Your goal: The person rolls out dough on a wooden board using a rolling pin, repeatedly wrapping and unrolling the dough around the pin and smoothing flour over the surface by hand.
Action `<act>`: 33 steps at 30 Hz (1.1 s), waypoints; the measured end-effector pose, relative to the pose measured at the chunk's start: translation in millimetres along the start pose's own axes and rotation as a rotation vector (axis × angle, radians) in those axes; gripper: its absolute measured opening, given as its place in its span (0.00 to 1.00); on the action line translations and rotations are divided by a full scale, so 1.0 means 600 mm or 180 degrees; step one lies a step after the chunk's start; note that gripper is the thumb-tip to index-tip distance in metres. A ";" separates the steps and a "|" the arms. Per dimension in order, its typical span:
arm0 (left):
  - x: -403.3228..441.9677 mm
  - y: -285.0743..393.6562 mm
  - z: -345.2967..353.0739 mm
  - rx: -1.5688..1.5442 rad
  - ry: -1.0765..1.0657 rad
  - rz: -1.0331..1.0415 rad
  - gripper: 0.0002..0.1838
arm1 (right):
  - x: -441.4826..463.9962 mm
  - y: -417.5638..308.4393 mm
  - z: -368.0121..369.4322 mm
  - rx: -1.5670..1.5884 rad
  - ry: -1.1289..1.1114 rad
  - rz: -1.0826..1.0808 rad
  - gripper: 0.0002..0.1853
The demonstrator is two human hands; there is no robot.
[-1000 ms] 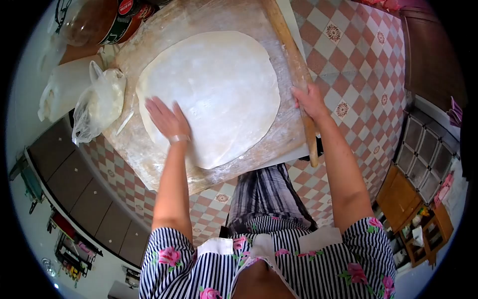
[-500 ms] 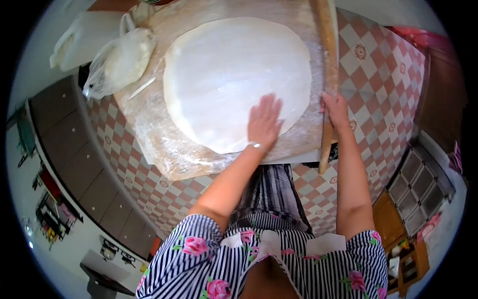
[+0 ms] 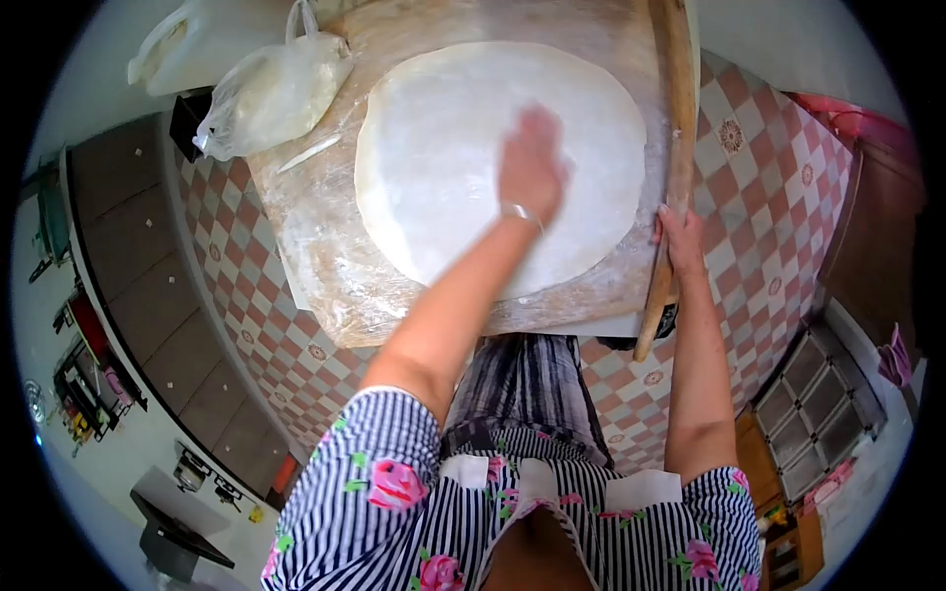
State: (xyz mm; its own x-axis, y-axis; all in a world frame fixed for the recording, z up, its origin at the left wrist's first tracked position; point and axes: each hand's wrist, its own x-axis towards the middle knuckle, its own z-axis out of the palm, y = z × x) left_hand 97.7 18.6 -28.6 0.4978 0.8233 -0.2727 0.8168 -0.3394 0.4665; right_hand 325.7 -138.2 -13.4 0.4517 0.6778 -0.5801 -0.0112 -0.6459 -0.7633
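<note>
Floury board (image 3: 330,261) sat above checkered floor (image 3: 734,187). Dough sheet (image 3: 434,167) looked roundish, pale. Left hand (image 3: 532,172), blurred, was flat over it; right hand (image 3: 683,241) held rolling pin (image 3: 680,128).

Home kitchen, floured board (image 3: 320,231), dough sheet (image 3: 448,148), tiled floor (image 3: 749,187)

Bright, soft light; large round white dough sheet (image 3: 434,167) washed pale, little detail. Bare left hand (image 3: 532,167) motion-blurred, outline smeared. Wide-lens bowing in pink-and-white checkered tile floor (image 3: 749,197); black corners, edges soft. Dark brown panel (image 3: 877,227) at far right dim.
</note>
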 end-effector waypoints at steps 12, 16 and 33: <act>0.003 -0.268 -0.086 0.0706 0.1643 -0.1295 0.39 | -0.009 0.006 0.005 0.0044 -0.0004 0.0032 0.14; 0.178 -0.152 -0.070 0.0331 0.1854 -0.0845 0.38 | -0.006 0.002 0.009 0.0224 -0.0055 0.0051 0.11; -0.283 -0.239 -0.040 0.0388 0.0952 -0.1390 0.39 | -0.014 -0.001 0.016 -0.0143 0.0035 0.0055 0.12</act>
State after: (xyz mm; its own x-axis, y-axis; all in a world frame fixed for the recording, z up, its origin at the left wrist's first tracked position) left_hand -110.8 -61.6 -28.8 0.0143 0.9871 -0.1597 0.9659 0.0277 0.2576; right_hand 313.2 -140.0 -10.7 0.4615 0.6626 -0.5899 0.0207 -0.6728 -0.7395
